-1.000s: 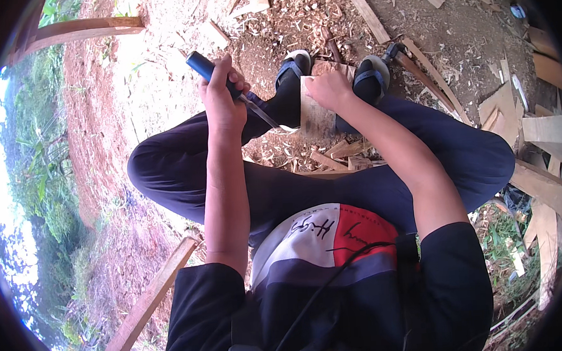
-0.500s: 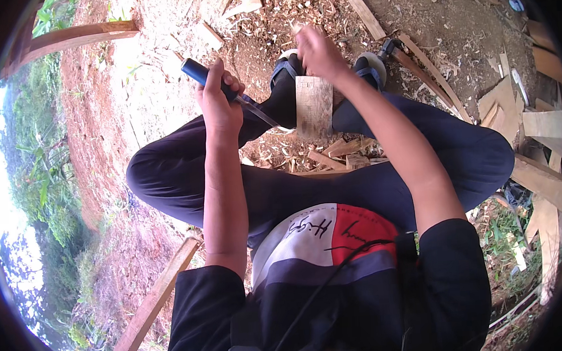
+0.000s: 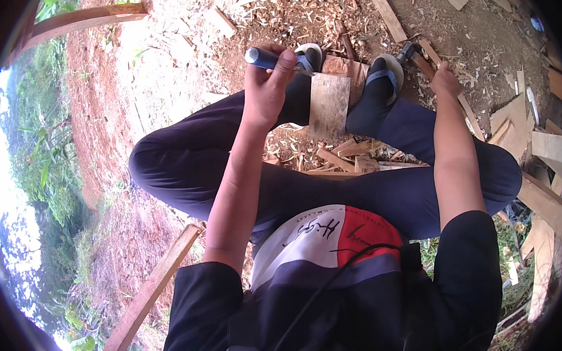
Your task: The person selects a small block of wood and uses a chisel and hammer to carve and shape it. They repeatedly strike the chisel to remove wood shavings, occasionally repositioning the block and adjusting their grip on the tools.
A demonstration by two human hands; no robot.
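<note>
My left hand [image 3: 266, 90] is closed round the blue-and-black handle of a chisel [image 3: 262, 58]. The chisel's blade points right, its end close to the far edge of a pale wooden block [image 3: 329, 106] between my lower legs. Whether the blade touches the wood I cannot tell. Out to the right, my right hand [image 3: 446, 81] is closed on the wooden handle of a hammer [image 3: 422, 65]. The hammer's dark metal head lies just beside my right sandal [image 3: 384, 75]. Behind the block, a browner piece of wood [image 3: 357, 70] rests between my feet.
Wood chips and shavings [image 3: 311, 15] litter the dirt ground. Offcuts [image 3: 347, 156] lie near my crossed legs, and several boards [image 3: 546, 146] are piled at the right. A wooden beam [image 3: 147, 297] slants at the lower left, with green plants [image 3: 39, 163] beyond the slope.
My right hand has moved from above the block to the right and taken hold of the hammer's handle. My left hand has brought the chisel rightward, toward the block's far edge.
</note>
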